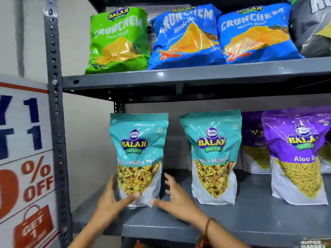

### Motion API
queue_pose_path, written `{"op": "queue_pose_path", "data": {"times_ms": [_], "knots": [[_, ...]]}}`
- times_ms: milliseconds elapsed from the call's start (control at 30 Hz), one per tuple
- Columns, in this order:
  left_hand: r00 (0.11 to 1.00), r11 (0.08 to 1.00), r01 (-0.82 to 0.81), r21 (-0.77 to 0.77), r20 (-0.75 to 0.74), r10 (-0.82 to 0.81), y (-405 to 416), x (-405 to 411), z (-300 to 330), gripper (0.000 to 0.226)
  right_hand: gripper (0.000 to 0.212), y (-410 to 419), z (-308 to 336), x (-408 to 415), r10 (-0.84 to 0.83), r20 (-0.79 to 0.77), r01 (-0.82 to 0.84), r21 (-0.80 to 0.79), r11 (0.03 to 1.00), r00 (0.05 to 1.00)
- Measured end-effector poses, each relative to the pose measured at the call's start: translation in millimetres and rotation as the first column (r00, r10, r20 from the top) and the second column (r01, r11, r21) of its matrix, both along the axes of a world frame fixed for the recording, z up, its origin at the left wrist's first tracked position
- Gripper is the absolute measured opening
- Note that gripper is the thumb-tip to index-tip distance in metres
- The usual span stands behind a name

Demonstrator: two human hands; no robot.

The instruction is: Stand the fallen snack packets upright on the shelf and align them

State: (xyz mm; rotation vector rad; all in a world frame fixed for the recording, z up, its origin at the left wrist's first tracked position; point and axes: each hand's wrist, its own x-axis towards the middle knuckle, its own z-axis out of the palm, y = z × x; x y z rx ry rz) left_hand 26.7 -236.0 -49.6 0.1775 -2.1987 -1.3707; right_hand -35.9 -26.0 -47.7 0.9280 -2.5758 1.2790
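Observation:
A teal snack packet [138, 154] stands upright at the left of the lower shelf [250, 222]. My left hand [111, 199] cups its lower left side, thumb across the front bottom. My right hand [176, 199] is at its lower right corner, fingers spread, thumb touching the packet's base. A second teal packet [213, 158] stands upright to the right, a gap between them. Two purple packets [297, 154] stand further right, one behind [254, 140] the other.
The upper shelf [197, 76] holds a green chips bag [118, 40], two blue chips bags [184, 36] and a dark bag [311, 27] at the right edge. A grey perforated upright [55, 122] and a discount sign [23, 158] are at the left.

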Motion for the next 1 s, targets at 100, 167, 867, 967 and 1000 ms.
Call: {"op": "queue_pose_path", "data": {"times_ms": [100, 167, 867, 967, 1000], "knots": [[0.995, 0.996, 0.089, 0.031, 0.031, -0.090, -8.2, -4.1, -4.3, 0.099, 0.085, -11.5, -4.8, -6.8, 0.039, 0.087, -0.037, -0.026, 0.999, 0.995], [0.995, 0.993, 0.092, 0.078, 0.020, -0.093, -13.2, -10.2, -4.7, 0.102, 0.072, -17.2, -6.9, -11.5, 0.039, 0.087, -0.036, -0.037, 0.999, 0.995], [0.997, 0.986, -0.066, -0.156, 0.023, 0.070, -2.1, -22.2, -1.9, 0.098, 0.061, -24.2, -17.2, -39.1, 0.013, 0.189, 0.000, -0.070, 0.998, 0.982], [0.996, 0.983, -0.080, -0.165, 0.023, 0.084, -3.0, -18.8, -2.2, 0.107, 0.068, -24.9, -15.4, -37.3, 0.039, 0.186, -0.019, -0.110, 0.994, 0.982], [0.993, 0.977, -0.109, -0.185, 0.016, 0.114, -6.0, -18.0, -0.8, 0.115, 0.076, -27.0, -11.6, -35.1, 0.043, 0.177, -0.024, -0.108, 0.994, 0.983]]}}
